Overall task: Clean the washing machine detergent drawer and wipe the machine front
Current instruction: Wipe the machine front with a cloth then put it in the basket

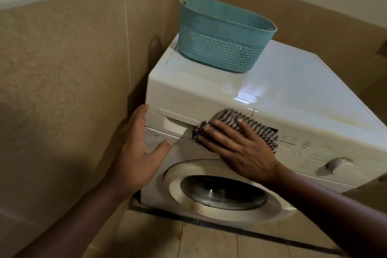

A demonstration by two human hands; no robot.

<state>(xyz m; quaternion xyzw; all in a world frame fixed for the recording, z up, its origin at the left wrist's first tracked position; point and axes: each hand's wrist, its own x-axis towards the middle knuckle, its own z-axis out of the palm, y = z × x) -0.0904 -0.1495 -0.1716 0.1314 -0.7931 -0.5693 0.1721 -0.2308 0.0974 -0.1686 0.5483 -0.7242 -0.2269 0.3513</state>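
A white front-loading washing machine (293, 94) stands in a tiled corner. Its detergent drawer (176, 120) at the upper left of the front looks closed. My right hand (238, 151) presses a black-and-white striped cloth (240, 125) flat against the front panel, just right of the drawer, with straight fingers spread over it. My left hand (140, 144) is open at the machine's left front corner, its fingers alongside the edge and its thumb touching the front below the drawer. The round door (222, 192) sits below both hands.
A teal plastic basket (219, 46) stands on the back left of the machine's top. A control dial (337, 164) and buttons sit right of the cloth. Beige tiled walls close in on the left and behind. Pale floor tiles lie in front.
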